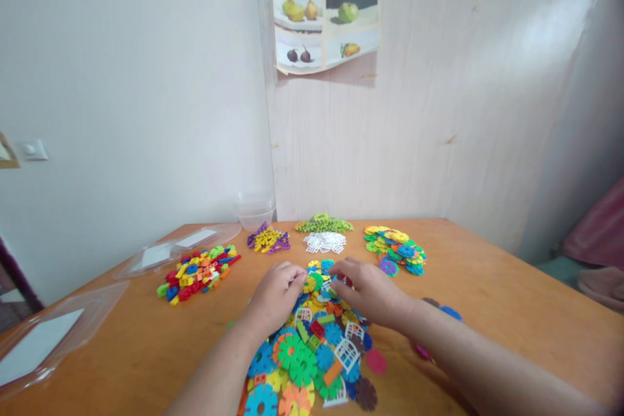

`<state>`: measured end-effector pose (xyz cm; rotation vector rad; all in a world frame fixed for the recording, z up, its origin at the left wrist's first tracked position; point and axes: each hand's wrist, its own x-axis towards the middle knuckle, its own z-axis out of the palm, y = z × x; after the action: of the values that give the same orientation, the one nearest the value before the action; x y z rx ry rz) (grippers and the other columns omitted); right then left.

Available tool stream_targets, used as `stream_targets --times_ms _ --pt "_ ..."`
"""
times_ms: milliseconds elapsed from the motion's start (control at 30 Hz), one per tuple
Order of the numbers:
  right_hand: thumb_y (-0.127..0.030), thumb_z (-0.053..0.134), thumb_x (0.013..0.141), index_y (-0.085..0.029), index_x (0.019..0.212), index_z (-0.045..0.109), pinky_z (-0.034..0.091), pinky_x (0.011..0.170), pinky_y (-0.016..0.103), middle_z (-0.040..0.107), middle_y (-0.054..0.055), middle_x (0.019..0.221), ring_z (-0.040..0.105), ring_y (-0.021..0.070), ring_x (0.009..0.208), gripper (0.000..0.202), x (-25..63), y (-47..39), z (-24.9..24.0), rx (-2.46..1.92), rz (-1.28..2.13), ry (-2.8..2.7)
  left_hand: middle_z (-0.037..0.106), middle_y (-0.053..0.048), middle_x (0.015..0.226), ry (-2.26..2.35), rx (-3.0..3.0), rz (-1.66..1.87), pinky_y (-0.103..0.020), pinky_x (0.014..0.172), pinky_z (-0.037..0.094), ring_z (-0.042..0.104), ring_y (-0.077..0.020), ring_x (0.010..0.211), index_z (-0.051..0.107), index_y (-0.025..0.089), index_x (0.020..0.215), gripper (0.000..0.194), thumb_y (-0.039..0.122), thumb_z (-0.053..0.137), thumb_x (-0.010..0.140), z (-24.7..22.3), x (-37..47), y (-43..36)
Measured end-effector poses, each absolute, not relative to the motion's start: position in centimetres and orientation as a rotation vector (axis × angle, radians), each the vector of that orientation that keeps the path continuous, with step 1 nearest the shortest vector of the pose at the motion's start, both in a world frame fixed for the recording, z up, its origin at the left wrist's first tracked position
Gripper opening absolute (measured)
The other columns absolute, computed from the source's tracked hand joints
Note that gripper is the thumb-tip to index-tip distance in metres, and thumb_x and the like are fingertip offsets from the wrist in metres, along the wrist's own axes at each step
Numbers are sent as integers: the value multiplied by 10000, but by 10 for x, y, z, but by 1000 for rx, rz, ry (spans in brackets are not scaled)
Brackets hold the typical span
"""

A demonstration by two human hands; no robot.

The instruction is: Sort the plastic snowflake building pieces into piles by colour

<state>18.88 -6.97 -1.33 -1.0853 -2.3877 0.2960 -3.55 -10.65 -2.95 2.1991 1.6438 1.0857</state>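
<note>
A large mixed pile of notched plastic discs (302,364), small bricks and white window-shaped pieces (346,354) spreads over the front middle of the table. My left hand (280,292) is at the far left side of this pile, thumb and fingers bent together beside a yellow disc (309,284); what they hold, if anything, is too small to make out. My right hand (365,286) reaches over the pile's far right side, fingers curved and apart, with blue and white pieces beneath them. Nothing shows in its grasp.
Sorted heaps lie beyond: mixed bricks (199,273), purple and yellow pieces (268,238), green pieces (324,224), white pieces (325,242), and discs (397,248). A clear tub (254,211) stands near the wall. Clear lids (36,344) line the left edge. Another person's hand (602,286) is far right.
</note>
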Motion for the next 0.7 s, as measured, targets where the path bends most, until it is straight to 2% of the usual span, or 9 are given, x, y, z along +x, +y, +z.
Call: stream_targets --times_ms 167,267,400,500,600,700 --pt "-279 566 878 -210 1167 669 455 739 255 706 58 987 630 165 834 314 179 -75 -17 -940 503 -2291 687 -25 839 1491 1982 1070 -275 743 449 613 -191 817 687 190 863 343 463 486 917 -24 -30 -112" --pt "-252 579 856 -199 1074 680 439 633 226 679 17 837 590 133 722 246 172 -77 -22 -902 726 -2212 664 -8 787 1412 1912 1045 -257 704 441 586 -171 764 680 176 840 326 464 535 889 -20 -24 -116" --pt "-228 590 824 -176 893 649 348 499 190 576 -34 671 493 89 579 105 167 -76 -25 -919 944 -2085 639 1 753 1370 1832 1045 -243 671 433 560 -156 728 677 170 836 315 470 586 857 -16 -19 -119" --pt "-212 592 800 -176 841 636 339 498 188 560 -42 650 486 86 574 71 173 -65 -22 -968 898 -2034 670 -11 798 1369 1783 1069 -256 706 452 594 -174 771 681 174 894 332 488 580 857 -18 -21 -118" --pt "-238 559 815 -188 868 643 356 505 200 582 -38 652 519 102 570 111 190 -42 -18 -1092 808 -1965 695 -18 837 1455 1770 1112 -268 733 458 620 -191 805 684 184 897 350 508 554 865 -20 -28 -115" --pt "-260 554 811 -186 853 656 373 543 224 626 -10 673 563 133 621 133 217 -14 -18 -1251 530 -1940 694 -10 812 1579 1762 1173 -264 702 449 619 -193 786 680 191 859 351 515 545 859 -20 -35 -112"
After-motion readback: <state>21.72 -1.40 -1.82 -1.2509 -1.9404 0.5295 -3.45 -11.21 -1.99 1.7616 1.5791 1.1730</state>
